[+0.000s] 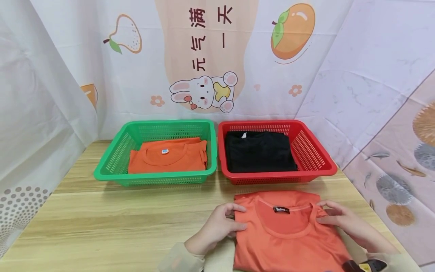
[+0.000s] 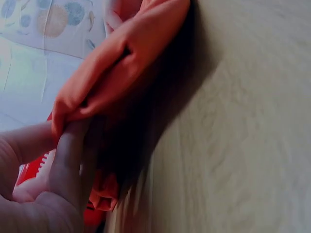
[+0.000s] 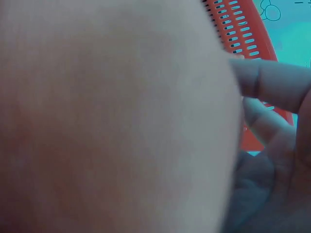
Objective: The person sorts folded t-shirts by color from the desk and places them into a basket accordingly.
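Note:
A folded orange-red T-shirt (image 1: 285,249) with a dark neck label (image 1: 281,209) lies at the near right of the table. At its left edge my left hand (image 1: 217,226) pinches the fabric between thumb and fingers. In the left wrist view, the folded edge of the shirt (image 2: 116,68) is raised off the wood, with fingers tucked beneath it. My right hand (image 1: 350,224) grips the opposite edge near the shoulder. A large blurred pale surface fills most of the right wrist view, beside the fingers of that hand.
Beyond the shirt stands a red basket (image 1: 282,175) holding folded black clothing (image 1: 259,153). To its left, a green basket (image 1: 153,176) contains folded orange shirts (image 1: 170,160). A printed curtain (image 1: 136,87) hangs behind the wooden table (image 1: 119,226).

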`<state>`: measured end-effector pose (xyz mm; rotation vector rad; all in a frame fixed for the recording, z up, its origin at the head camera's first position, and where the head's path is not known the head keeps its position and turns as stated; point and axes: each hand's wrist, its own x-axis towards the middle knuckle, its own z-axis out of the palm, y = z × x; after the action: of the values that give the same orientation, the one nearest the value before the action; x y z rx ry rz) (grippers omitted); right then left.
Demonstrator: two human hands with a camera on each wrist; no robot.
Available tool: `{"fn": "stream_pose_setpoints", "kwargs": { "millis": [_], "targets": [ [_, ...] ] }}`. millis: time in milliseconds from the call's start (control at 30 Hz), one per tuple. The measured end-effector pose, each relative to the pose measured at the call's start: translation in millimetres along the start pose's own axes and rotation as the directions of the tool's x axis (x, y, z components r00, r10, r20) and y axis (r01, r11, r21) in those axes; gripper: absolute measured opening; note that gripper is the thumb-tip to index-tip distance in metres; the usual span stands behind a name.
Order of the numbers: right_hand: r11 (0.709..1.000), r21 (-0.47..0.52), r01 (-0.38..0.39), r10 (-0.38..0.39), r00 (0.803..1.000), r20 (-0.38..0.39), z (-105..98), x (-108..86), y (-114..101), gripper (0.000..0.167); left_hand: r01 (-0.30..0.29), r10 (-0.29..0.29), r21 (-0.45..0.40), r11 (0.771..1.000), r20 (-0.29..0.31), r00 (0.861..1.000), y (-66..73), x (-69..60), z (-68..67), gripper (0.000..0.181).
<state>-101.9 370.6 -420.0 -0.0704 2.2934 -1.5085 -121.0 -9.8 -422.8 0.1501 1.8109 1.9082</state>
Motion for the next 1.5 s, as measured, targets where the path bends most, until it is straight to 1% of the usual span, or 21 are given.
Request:
{"fn": "stream_pose_setpoints", "kwargs": {
  "millis": [67, 167, 300, 367, 400, 467, 533, 600, 633, 700, 767, 833, 967, 1033, 1200, 1400, 1500],
  "targets": [
    [1.000, 0.000, 0.015, -0.015, 0.999, 0.035, 1.7, 0.2, 1.1, 0.020, 0.004, -0.004, 0.008, 1.000, 0.038, 0.999, 0.9, -1.5, -2.7, 0.041],
    [0.999, -0.014, 0.034, -0.033, 0.997, 0.072, 4.6, -0.6, 1.7, 0.024, -0.003, -0.001, 0.032, 0.999, 0.102, 0.995, 2.0, -4.1, -6.4, 0.047],
    [0.995, -0.067, 0.069, -0.063, 0.994, 0.090, 8.2, -1.0, -0.8, 0.036, -0.014, -0.006, 0.101, 0.995, 0.196, 0.980, 1.3, -7.9, -9.4, 0.055],
    [0.994, -0.079, 0.076, -0.067, 0.991, 0.117, 9.7, -0.4, -2.9, 0.043, -0.009, -0.016, 0.107, 0.994, 0.229, 0.973, 0.0, -9.9, -9.1, 0.058],
    [0.994, -0.082, 0.078, -0.067, 0.989, 0.130, 10.3, -0.2, -3.8, 0.044, -0.008, -0.017, 0.102, 0.995, 0.236, 0.972, -0.9, -11.0, -8.4, 0.058],
    [0.991, -0.084, 0.105, -0.092, 0.984, 0.152, 11.5, -0.3, -4.5, 0.045, -0.014, -0.001, 0.065, 0.998, 0.223, 0.975, -3.3, -12.9, -6.5, 0.056],
    [0.989, -0.065, 0.133, -0.121, 0.980, 0.160, 13.0, -0.8, -4.7, 0.044, -0.022, 0.022, 0.001, 1.000, 0.175, 0.984, -6.0, -14.2, -4.4, 0.053],
    [0.982, -0.050, 0.180, -0.171, 0.973, 0.156, 14.8, -1.9, -4.9, 0.041, -0.052, 0.058, -0.049, 0.997, 0.120, 0.991, -8.2, -15.2, -2.9, 0.051],
    [0.981, -0.034, 0.192, -0.185, 0.970, 0.156, 15.8, -2.4, -5.3, 0.040, -0.070, 0.076, -0.066, 0.995, 0.095, 0.993, -8.9, -15.7, -2.5, 0.050],
    [0.981, 0.021, 0.191, -0.192, 0.968, 0.163, 17.7, -3.1, -7.6, 0.039, -0.096, 0.101, -0.090, 0.991, 0.056, 0.993, -9.4, -16.6, -2.5, 0.051],
    [0.980, 0.065, 0.187, -0.195, 0.966, 0.169, 20.0, -3.6, -11.0, 0.040, -0.114, 0.117, -0.090, 0.989, 0.031, 0.993, -8.6, -18.4, -3.1, 0.052],
    [0.980, 0.104, 0.169, -0.185, 0.968, 0.171, 23.0, -3.3, -14.7, 0.042, -0.121, 0.122, -0.071, 0.990, 0.013, 0.992, -6.9, -20.7, -4.8, 0.054],
    [0.975, 0.123, 0.187, -0.204, 0.968, 0.144, 29.3, -1.5, -20.3, 0.043, -0.132, 0.132, 0.007, 0.991, -0.014, 0.991, -3.1, -26.1, -12.1, 0.054],
    [0.969, 0.137, 0.206, -0.224, 0.965, 0.134, 32.7, -0.7, -22.5, 0.043, -0.141, 0.142, 0.045, 0.989, -0.021, 0.990, -1.0, -29.1, -17.4, 0.054],
    [0.967, 0.156, 0.200, -0.218, 0.970, 0.109, 39.3, 1.0, -29.9, 0.045, -0.142, 0.144, 0.077, 0.987, -0.017, 0.989, 5.6, -37.0, -29.5, 0.057],
    [0.969, 0.109, 0.220, -0.226, 0.973, 0.046, 45.3, 2.2, -38.1, 0.041, -0.113, 0.113, 0.107, 0.988, 0.010, 0.994, 11.4, -44.8, -40.1, 0.066],
    [0.972, 0.107, 0.210, -0.215, 0.976, 0.034, 48.1, 2.2, -41.8, 0.043, -0.115, 0.115, 0.150, 0.982, 0.005, 0.993, 14.7, -49.3, -45.1, 0.067]
  ]
}}
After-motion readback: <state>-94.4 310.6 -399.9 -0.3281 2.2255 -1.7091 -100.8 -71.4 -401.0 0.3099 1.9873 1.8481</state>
